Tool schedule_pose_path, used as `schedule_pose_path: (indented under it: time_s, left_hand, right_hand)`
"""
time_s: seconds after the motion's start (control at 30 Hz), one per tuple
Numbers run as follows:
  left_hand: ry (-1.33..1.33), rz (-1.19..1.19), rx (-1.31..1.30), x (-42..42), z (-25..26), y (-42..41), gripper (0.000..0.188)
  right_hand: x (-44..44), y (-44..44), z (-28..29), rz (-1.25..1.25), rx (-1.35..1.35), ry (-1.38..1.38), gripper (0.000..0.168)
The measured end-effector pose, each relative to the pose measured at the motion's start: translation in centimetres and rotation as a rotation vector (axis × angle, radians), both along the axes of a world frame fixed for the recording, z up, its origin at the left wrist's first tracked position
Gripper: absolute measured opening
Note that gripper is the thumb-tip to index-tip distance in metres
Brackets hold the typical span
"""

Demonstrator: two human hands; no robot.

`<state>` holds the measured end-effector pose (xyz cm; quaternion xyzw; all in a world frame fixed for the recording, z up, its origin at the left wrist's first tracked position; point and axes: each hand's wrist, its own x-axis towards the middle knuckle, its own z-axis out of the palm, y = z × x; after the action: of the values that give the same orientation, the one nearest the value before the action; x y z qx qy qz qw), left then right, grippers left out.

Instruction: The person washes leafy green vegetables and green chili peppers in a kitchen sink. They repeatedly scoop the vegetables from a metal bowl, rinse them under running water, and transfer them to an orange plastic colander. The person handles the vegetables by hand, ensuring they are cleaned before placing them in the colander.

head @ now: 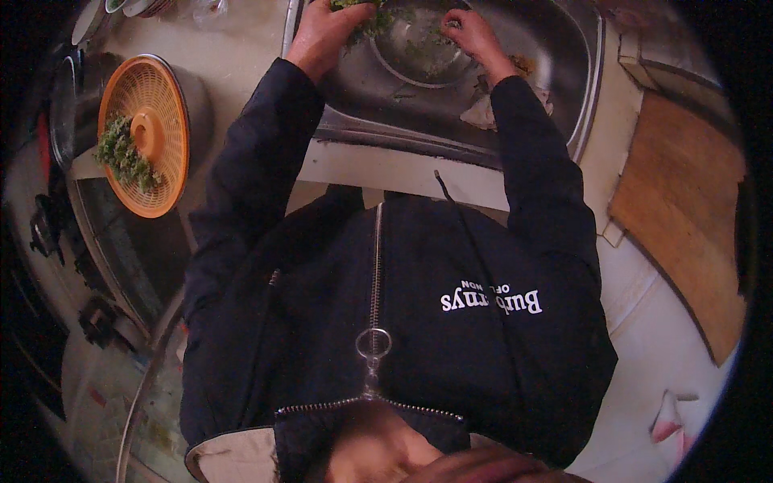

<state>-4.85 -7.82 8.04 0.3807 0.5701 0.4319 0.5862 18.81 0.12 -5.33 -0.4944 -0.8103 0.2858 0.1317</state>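
Observation:
At the top of the view, my left hand (323, 36) grips a bunch of leafy greens (377, 21) at the left rim of a bowl (416, 83). The bowl sits in a stainless steel sink (386, 115) and holds loose green bits, seemingly in water. My right hand (474, 37) is over the bowl's right side, thumb and fingers curled together. Whether anything is pinched there is too small to tell. To my left, more greens (130, 154) lie on an orange plastic basket (172, 139) set on a metal pot or bowl.
A crumpled pale cloth (479, 115) lies in the sink near my right forearm. Brownish scraps (524, 63) are beside it. At far left is a gas stove (45, 229). Dishes (142, 7) stand at the upper left. A brown wooden panel (676, 211) is on the right.

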Motion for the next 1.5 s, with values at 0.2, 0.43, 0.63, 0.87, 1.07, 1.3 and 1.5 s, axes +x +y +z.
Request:
schedule_pose_path:
  time_s: [0.2,0.43,0.63,0.87,1.07,1.3,1.5]
  left_hand:
    - [0.034,-0.037,0.022,-0.1,-0.1,0.3,0.028]
    - [-0.065,0.053,-0.031,-0.2,-0.5,-0.2,0.028]
    - [-0.057,-0.043,-0.037,-0.1,-1.4,0.1,0.028]
    - [-0.016,-0.097,-0.095,1.5,-0.8,0.7,0.029]
    - [-0.17,-0.016,0.029,3.4,-1.6,1.0,0.035]
    - [-0.131,-0.117,0.046,4.6,-1.7,1.1,0.035]
    - [-0.096,-0.052,0.131,2.2,-4.2,0.4,0.042]
  right_hand:
    - [-1.8,-1.3,-7.1,0.149,-0.139,0.296,0.021]
    - [-2.8,-4.1,-2.8,0.131,0.03,-0.102,0.029]
    - [0.1,-2.4,3.4,-0.232,-0.14,0.281,0.049]
    - [-0.4,-3.0,10.3,-0.308,-0.086,0.306,0.03]
    - [-2.3,-3.6,15.6,-0.27,-0.288,0.376,0.025]
    - [-5.3,-5.9,11.1,-0.093,-0.335,0.836,0.04]
    - [-7.5,-10.0,10.2,-0.19,-0.471,1.021,0.069]
